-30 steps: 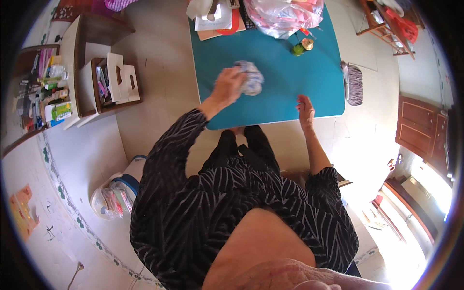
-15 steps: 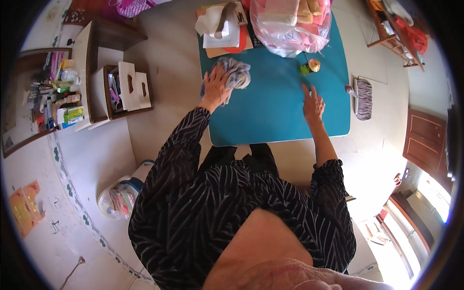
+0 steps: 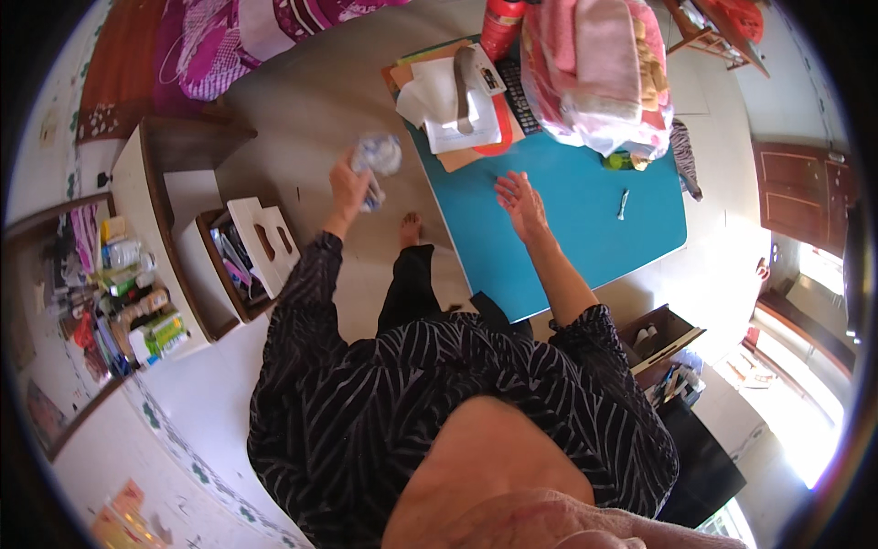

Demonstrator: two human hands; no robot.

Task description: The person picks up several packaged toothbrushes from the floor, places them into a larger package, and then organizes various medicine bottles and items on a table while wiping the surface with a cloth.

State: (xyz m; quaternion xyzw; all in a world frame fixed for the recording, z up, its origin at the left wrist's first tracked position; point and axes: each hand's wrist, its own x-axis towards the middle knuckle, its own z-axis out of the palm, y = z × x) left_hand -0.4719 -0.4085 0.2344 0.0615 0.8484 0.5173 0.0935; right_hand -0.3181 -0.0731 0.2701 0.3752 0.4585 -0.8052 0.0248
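My left hand (image 3: 346,194) is closed around a crumpled blue-and-white cloth (image 3: 379,154), held over the floor just left of the table. Above the blue-green tabletop (image 3: 558,247), my right hand (image 3: 521,207) is empty, its fingers stretched out. A small whitish stick-like item (image 3: 623,204) lies to its right. Beyond it a small green container (image 3: 618,161) stands beside a clear plastic bag of pink and tan towels (image 3: 594,73). Papers (image 3: 448,119) are stacked at the table's far left, with a curved brownish-grey object (image 3: 464,87) on them.
A red cylinder (image 3: 501,27) and a black keypad-like object (image 3: 521,101) stand by the papers. An open drawer (image 3: 229,274) juts from the cabinet at left. Another open drawer (image 3: 663,334) is at lower right. A mop head (image 3: 684,156) lies beyond the table's right edge.
My left hand has carried the cloth off the tabletop to the left. The right hand has shifted left over the table, and the view has turned. The whitish item now shows.
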